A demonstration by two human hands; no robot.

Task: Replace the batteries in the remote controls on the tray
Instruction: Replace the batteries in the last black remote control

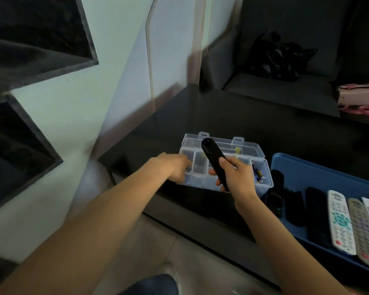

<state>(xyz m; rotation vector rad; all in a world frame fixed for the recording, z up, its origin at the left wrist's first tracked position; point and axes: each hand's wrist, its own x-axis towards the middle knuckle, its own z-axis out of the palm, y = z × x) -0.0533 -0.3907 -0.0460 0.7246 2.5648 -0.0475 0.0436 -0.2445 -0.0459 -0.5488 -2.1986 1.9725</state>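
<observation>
Right hand (235, 177) is wrapped around the lower half of a slim black remote (216, 161), holding it tilted up over the clear compartment box (262, 184); fingers clenched on the body, thumb along one edge. Left hand (175, 167) reaches into the leftmost compartments of the box — fingertips are hidden by the hand itself, so I cannot tell whether they pinch anything. Loose batteries (257, 174) lie in the rightmost compartment, well apart from the left hand. Judgement: the remote is light, rigid, smooth plastic, likely a little slippery; the mid-body grip looks sound, and the battery cover, whose position is not visible here, would need a thumb slide while the other hand steadies the case. Batteries are small, hard and prone to roll — best pinched across the barrel. The blue tray (290, 165) sits just beside the box on its right, carrying further remotes: dark ones near the box, pale button-faced ones (340, 220) farther right. Everything rests on a dark glossy table (211, 116) that reflects the wall. Room: pale wall at left, dark sofa (285, 88) behind the table with a black bag (279, 56) on it, tiled floor below.
</observation>
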